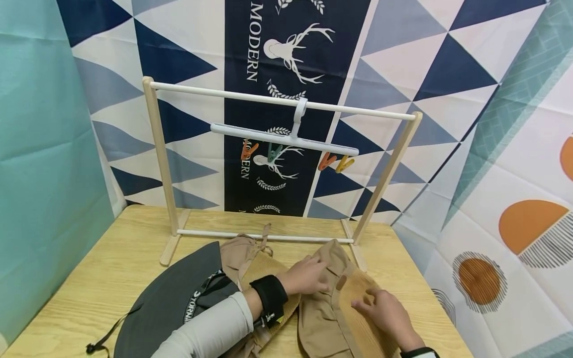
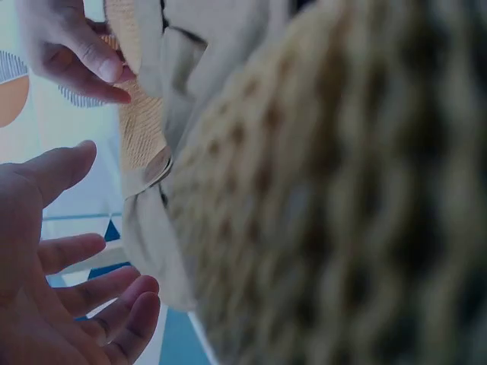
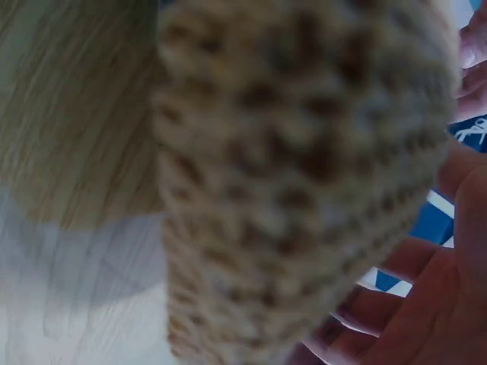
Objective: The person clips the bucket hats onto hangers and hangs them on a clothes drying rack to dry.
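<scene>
Head view: tan hat [image 1: 324,313] on worktop [image 1: 421,278], long axis running from rack [image 1: 264,99] toward near edge, slanting right, lower end cut off; left hand [image 1: 306,276], fingers apart, over cloth; right hand [image 1: 385,311], fingers apart, at straw panel [image 1: 355,318]; contact hard to tell; wrist views: close weave blurred, hiding much

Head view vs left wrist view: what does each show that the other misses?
Head only: the whole rack, the pale hanger, the coloured clips below its bar, and the white lettering on the dark grey hat.

Left wrist only: the palm side of the left hand, plus blurred close-up weave.

Both: left hand, right hand, tan hat with its woven section.
</scene>
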{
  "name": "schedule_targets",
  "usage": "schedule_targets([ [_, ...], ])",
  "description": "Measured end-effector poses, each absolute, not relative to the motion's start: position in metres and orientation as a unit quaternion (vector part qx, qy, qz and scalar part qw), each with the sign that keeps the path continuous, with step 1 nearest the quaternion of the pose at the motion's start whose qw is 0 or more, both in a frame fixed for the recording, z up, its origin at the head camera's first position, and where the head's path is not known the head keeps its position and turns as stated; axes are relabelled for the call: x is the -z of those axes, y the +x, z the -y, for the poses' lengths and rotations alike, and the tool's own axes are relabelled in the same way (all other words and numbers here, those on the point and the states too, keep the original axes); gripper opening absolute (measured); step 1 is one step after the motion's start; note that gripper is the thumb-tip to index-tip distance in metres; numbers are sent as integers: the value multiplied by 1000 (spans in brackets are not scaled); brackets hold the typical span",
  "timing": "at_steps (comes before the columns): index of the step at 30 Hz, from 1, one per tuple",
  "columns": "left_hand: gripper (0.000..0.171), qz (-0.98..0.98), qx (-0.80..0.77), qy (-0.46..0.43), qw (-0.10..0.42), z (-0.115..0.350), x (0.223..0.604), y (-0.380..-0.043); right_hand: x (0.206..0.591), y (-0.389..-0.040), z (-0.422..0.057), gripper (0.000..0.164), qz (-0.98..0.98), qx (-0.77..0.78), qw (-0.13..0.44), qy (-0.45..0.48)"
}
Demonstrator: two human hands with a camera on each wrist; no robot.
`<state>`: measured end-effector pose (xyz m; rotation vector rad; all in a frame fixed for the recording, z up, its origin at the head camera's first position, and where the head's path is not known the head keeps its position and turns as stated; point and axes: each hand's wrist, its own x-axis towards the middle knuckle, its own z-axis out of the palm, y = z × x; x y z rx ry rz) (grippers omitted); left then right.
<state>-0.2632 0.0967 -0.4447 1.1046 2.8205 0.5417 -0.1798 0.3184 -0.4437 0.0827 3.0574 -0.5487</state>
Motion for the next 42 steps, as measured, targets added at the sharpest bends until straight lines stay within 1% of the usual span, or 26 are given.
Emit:
schedule_targets([
  [2, 63, -915, -168, 365, 34, -98, 447, -263, 445, -182, -317, 68, -983, 179, 23, 18],
  [5, 64, -910, -168, 376, 49, -100, 451, -261, 449, -184, -315, 68, -984, 175, 25, 11],
  [10, 69, -894, -188, 394, 100, -104, 460, -258, 455, -185, -314, 67, -984, 176, 36, 16],
  [14, 63, -881, -203, 409, 123, -109, 468, -260, 458, -184, -312, 65, -985, 166, 51, 21],
  [18, 60, -880, -192, 415, 125, -111, 472, -262, 461, -186, -310, 59, -987, 150, 56, 18],
  [21, 64, -886, -181, 407, 132, -112, 473, -262, 464, -189, -310, 58, -989, 137, 61, 15],
  [28, 70, -898, -170, 384, 131, -117, 480, -261, 469, -189, -309, 44, -988, 130, 78, 31],
  [39, 67, -905, -158, 373, 129, -121, 476, -263, 469, -190, -308, 47, -986, 130, 90, 46],
  [42, 72, -905, -155, 373, 135, -121, 475, -264, 471, -191, -307, 50, -984, 137, 96, 55],
])
